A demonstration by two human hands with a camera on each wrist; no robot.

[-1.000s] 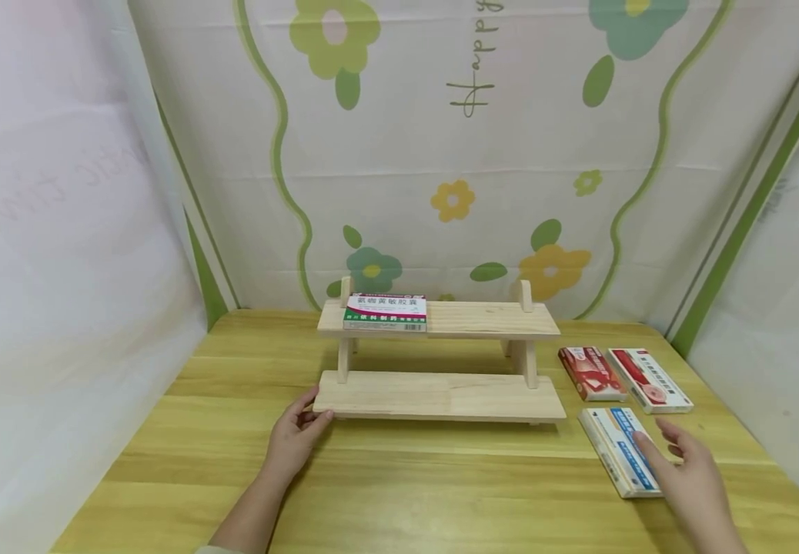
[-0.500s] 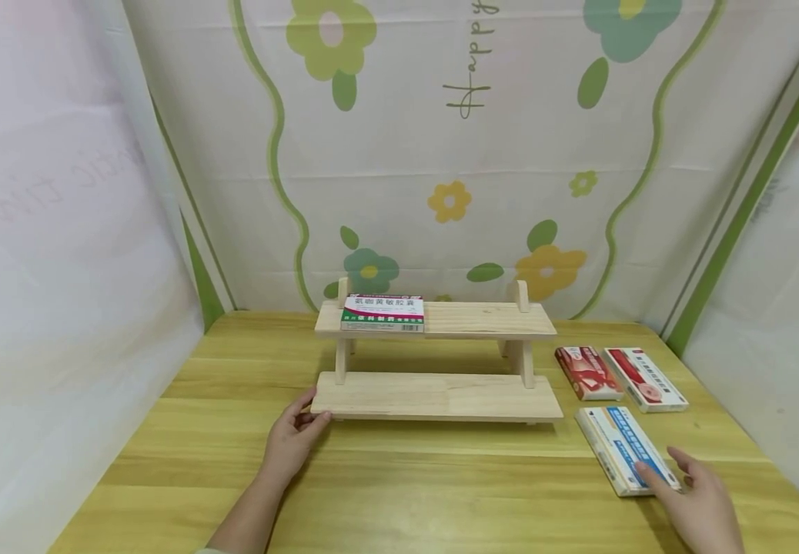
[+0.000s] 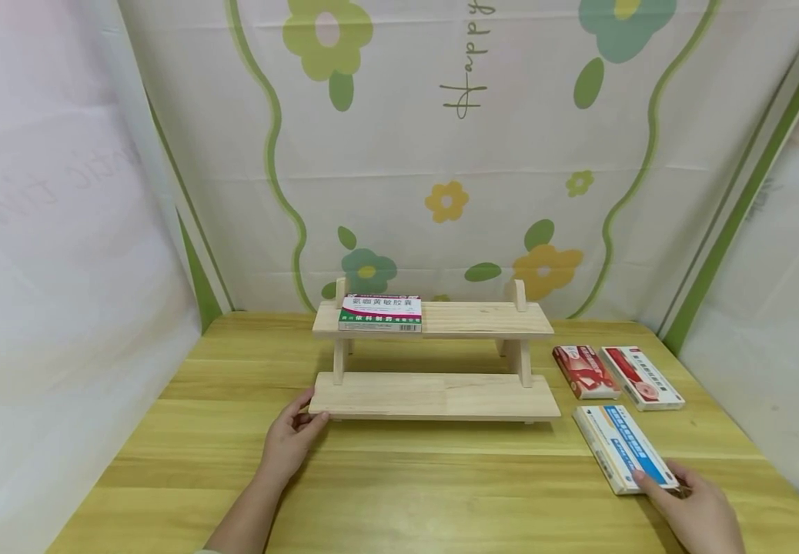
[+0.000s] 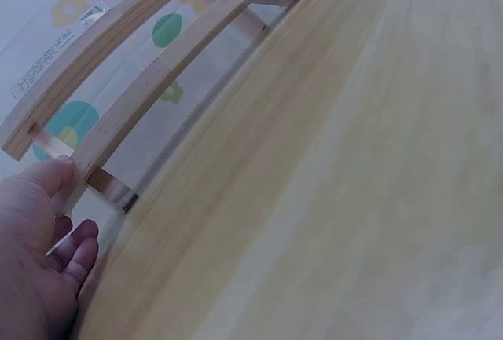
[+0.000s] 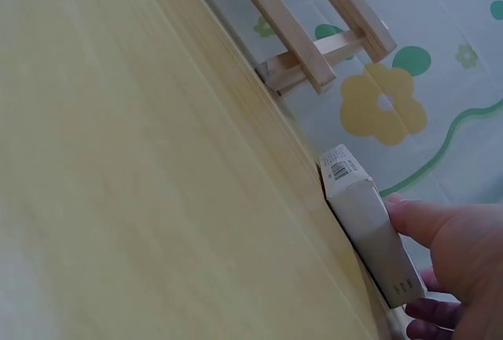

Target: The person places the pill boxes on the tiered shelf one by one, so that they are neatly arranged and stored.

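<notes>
A two-tier wooden shelf (image 3: 434, 395) stands on the table. At its left end my left hand (image 3: 287, 442) grips the lower board, thumb on the edge and fingers lower down, as the left wrist view shows on the board (image 4: 161, 85). To the right, my right hand (image 3: 700, 509) holds the near end of a white, blue-striped medicine box (image 3: 623, 445). Its thumb lies on the top face and its fingers are at the far side. The box's white long side (image 5: 377, 238) faces the right wrist camera.
A white, pink and green medicine box (image 3: 380, 314) lies on the upper board's left. Behind the blue-striped box lie a red medicine box (image 3: 585, 372) and a white-and-red one (image 3: 642, 377). A floral cloth (image 3: 386, 154) hangs behind the wooden table (image 3: 399, 492).
My right hand has come down from the right side of the blue-striped box to its near end and closed on it. My left hand stays at the shelf.
</notes>
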